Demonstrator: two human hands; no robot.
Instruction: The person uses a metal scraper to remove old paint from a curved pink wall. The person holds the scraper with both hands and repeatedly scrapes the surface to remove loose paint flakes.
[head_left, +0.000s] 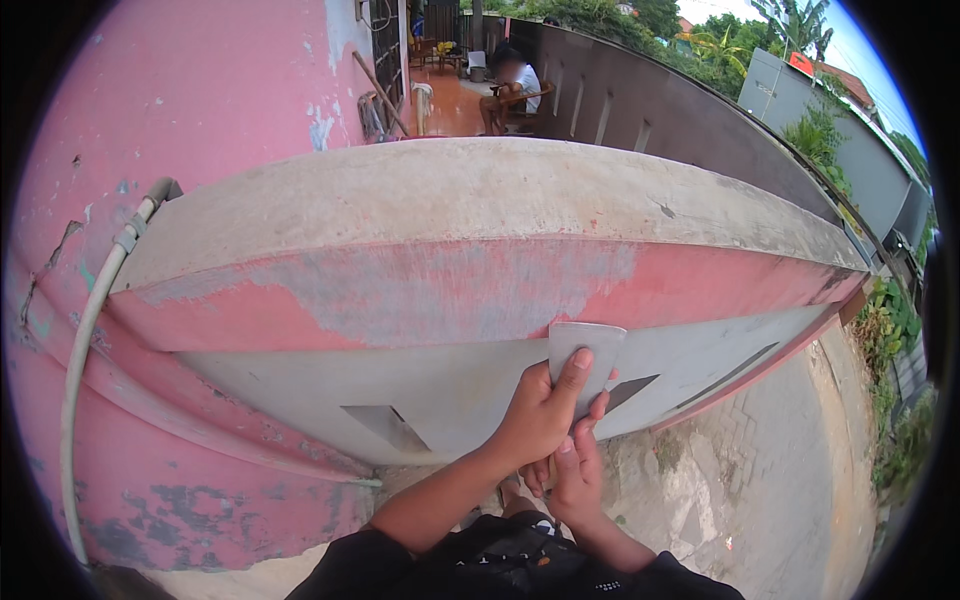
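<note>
My left hand (541, 411) grips a wide metal scraper (581, 341), its thumb pressed flat along the blade. Just below, my right hand (577, 474) closes around the scraper's lower end, and the fingers hide the handle. The blade points away from me, its wide edge over the lower border of a pink-painted band (697, 281) on a low wall; whether it touches cannot be told. Left of the blade, much of that band is bare grey (420, 292) with streaky scrape marks and ragged paint edges. Pale grey wall face (465, 382) lies beneath.
A rough concrete ledge (465, 191) caps the wall. At left, a plastic pipe (82, 360) runs down the peeling pink house wall (187, 97). Slotted openings (386, 427) pierce the lower face. Beyond, a person (521, 86) sits on a chair. Paving (750, 465) lies at right.
</note>
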